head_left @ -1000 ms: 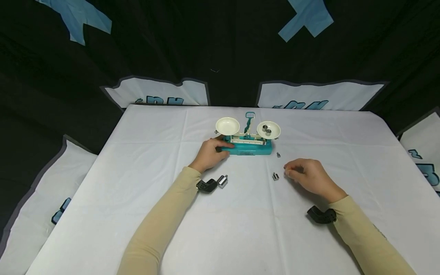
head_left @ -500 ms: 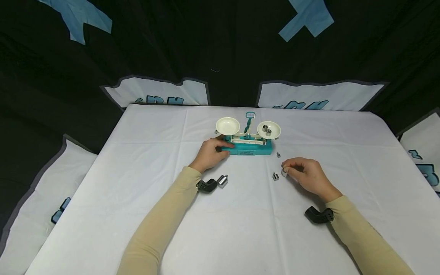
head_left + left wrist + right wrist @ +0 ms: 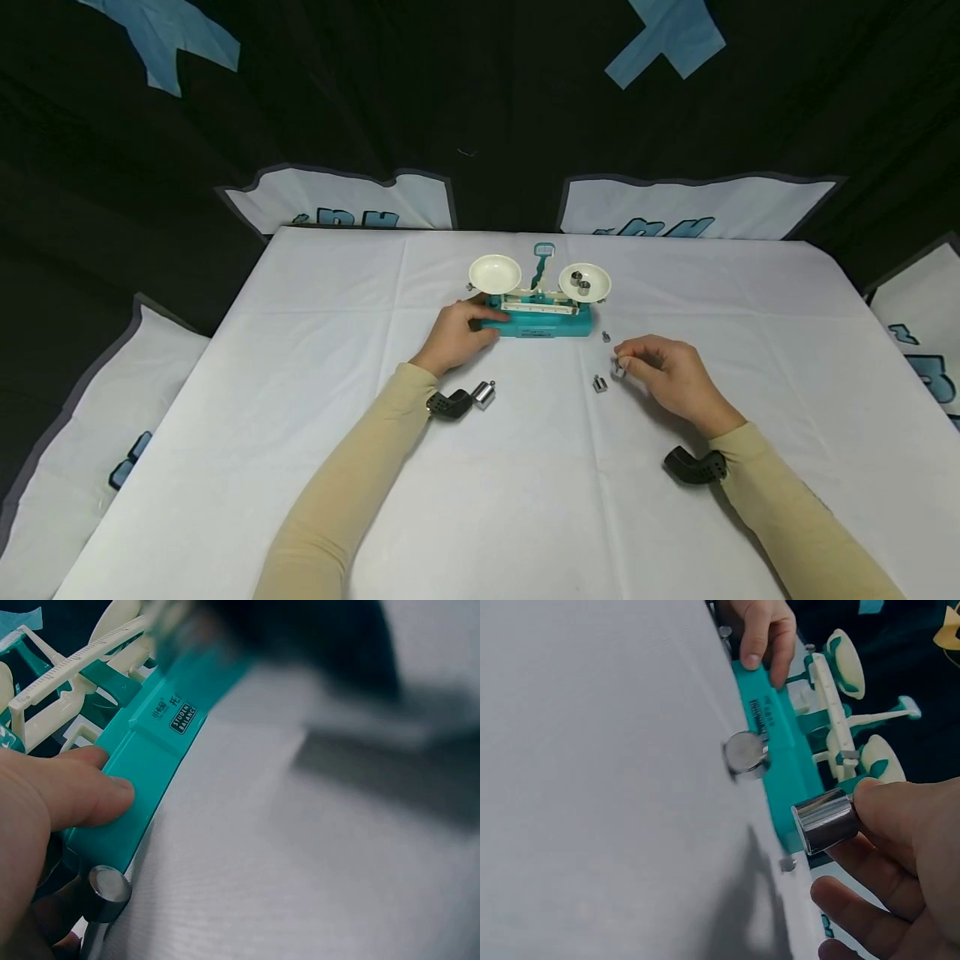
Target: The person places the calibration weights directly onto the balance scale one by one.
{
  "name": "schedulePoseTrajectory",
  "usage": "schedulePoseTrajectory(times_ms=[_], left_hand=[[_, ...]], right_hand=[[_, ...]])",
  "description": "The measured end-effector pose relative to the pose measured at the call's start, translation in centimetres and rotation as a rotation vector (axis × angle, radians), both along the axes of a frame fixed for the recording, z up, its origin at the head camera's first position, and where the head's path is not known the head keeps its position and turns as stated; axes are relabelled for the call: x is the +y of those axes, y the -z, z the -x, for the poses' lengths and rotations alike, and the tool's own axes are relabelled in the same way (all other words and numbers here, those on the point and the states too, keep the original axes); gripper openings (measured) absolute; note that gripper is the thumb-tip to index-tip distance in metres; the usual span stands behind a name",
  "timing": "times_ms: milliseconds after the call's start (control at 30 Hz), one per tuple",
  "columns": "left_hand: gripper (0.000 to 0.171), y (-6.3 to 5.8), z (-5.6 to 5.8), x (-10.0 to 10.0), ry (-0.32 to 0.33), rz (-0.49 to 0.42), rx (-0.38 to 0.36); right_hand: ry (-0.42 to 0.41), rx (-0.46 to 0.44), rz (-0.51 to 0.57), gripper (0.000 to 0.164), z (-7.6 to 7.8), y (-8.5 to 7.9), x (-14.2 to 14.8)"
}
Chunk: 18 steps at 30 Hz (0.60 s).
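Pinching metal wt. (image 3: 825,823) w/ R grip (image 3: 670,375); L grip (image 3: 457,333) closed on end of teal balance base (image 3: 551,323).

"STUDENT BALANCE" in two lines on dark boxed label (image 3: 182,718), front of teal balance base (image 3: 142,761). Chinese characters (image 3: 159,710) printed beside it, too small to read surely. Cream beam (image 3: 82,660) bears scale marks, figures illegible. Blue lettering (image 3: 643,227) on white backdrop panels (image 3: 675,202) cut off, unreadable.

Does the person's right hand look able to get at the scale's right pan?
Probably yes: only a small weight lies low between the right hand and right pan, leaving room above.
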State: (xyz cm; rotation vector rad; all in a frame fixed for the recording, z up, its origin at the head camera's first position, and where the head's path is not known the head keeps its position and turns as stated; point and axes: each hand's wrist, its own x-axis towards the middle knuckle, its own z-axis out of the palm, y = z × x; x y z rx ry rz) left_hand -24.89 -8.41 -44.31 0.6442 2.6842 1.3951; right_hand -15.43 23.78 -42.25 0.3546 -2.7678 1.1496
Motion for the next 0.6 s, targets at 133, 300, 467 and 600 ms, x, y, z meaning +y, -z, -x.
schedulePoseTrajectory(times_ms=[133,300,467,600], left_hand=[[0.026,0.1,0.0,0.0,-0.006,0.005,-0.006],[0.026,0.2,0.0,0.0,-0.008,0.006,-0.012],[0.027,0.2,0.1,0.0,-0.009,0.009,-0.020],[0.027,0.1,0.1,0.0,-0.007,0.010,-0.011]], right_hand=[[-0.001,-0.005,0.036,0.010,0.1,-0.7,-0.1],[0.011,0.019,0.040,0.011,0.4,-1.7,-0.1],[0.019,0.031,0.045,0.012,0.6,-2.6,-0.3],[0.021,0.041,0.031,0.012,1.0,-3.5,-0.4]])
